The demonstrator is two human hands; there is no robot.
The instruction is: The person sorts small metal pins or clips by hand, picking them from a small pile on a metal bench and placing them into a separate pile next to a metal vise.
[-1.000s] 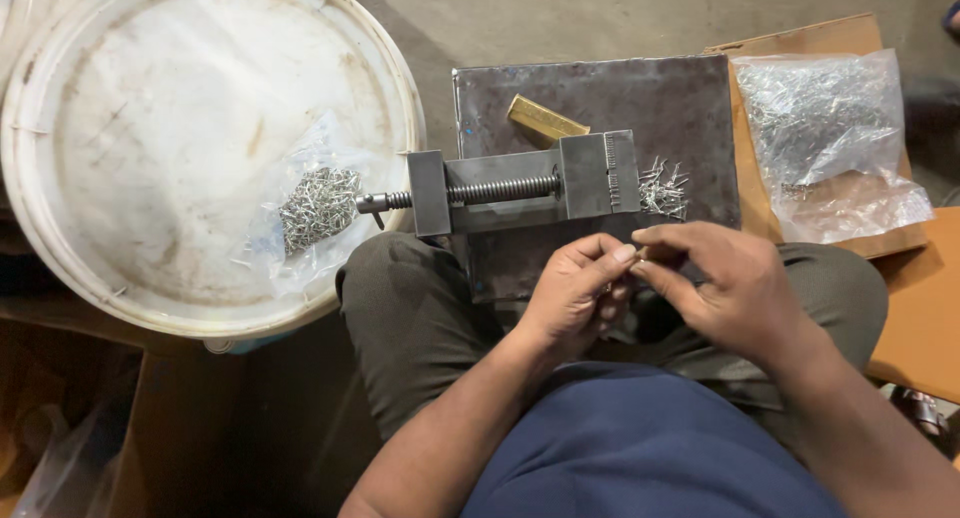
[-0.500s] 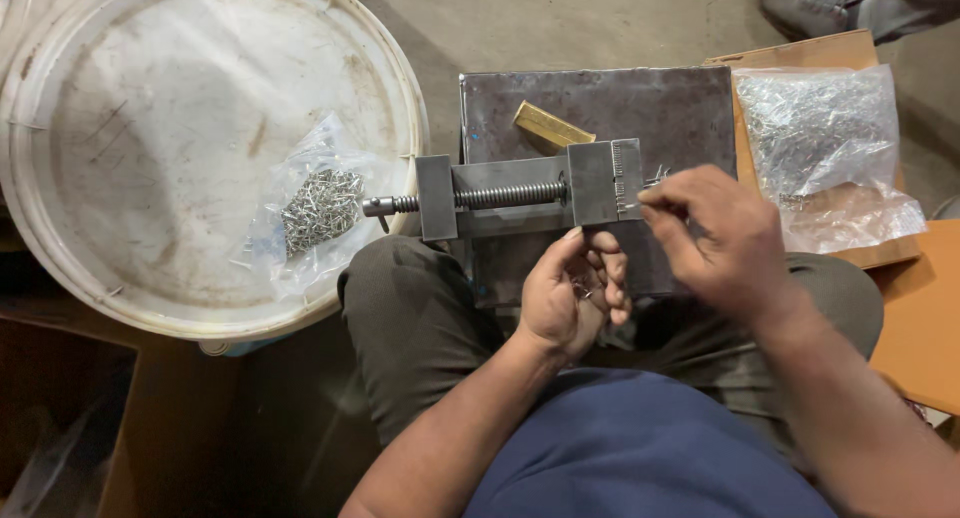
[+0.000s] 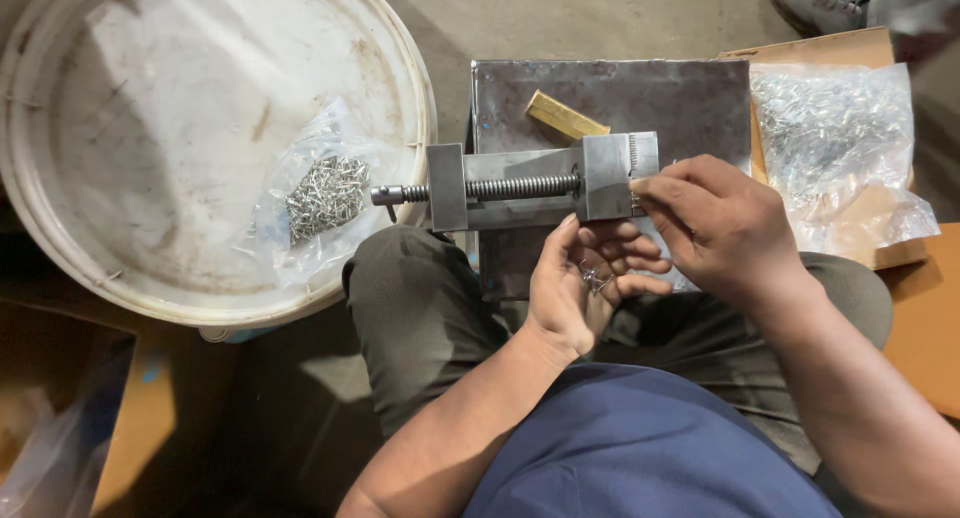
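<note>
A small steel vise (image 3: 520,185) with a threaded screw lies across a dark metal plate (image 3: 680,98) in front of my knees. My right hand (image 3: 715,223) pinches a tiny metal piece at the vise's right jaw. My left hand (image 3: 580,288) is cupped palm-up just below the vise, holding a few small shiny metal parts (image 3: 597,276). A brass-coloured bar (image 3: 565,115) rests on the plate behind the vise.
A clear bag of small metal parts (image 3: 322,193) lies on a large white bucket lid (image 3: 170,108) at left. Another bag of shiny parts (image 3: 835,148) sits on cardboard (image 3: 820,50) at right. Someone's shoe (image 3: 825,0) shows at top right.
My right hand has risen from my lap to the vise's right jaw with a small piece. My left hand has turned palm-up under the vise.
</note>
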